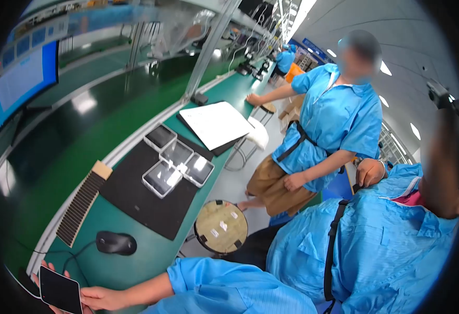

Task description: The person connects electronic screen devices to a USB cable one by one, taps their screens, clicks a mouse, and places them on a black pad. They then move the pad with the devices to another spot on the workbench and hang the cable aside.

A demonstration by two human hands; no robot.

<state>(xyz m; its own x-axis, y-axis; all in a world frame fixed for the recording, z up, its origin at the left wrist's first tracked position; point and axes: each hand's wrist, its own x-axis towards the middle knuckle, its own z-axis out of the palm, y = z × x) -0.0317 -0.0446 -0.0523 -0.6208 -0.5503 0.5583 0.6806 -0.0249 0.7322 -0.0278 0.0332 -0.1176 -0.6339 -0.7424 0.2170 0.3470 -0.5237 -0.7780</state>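
A smartphone (61, 291) with a dark screen and a pale edge is at the lower left corner of the view. My left hand (48, 268) is largely hidden behind it, its fingers showing past the top edge. From the right, my right hand (103, 298) grips the phone's side edge, below a short blue sleeve. A black computer mouse (116, 243) lies on the green bench (151, 256) just above the hands. Beyond it, several dark-screened devices (162, 178) in pale frames rest together on a black mat (130, 196).
A slotted rack (84, 203) stands along the bench's back edge. White papers (216, 124) lie farther along. A monitor (23, 86) is at left, a round stool (221, 226) beside the bench. Two people in blue, one standing (329, 120), one close by (376, 240), occupy the right.
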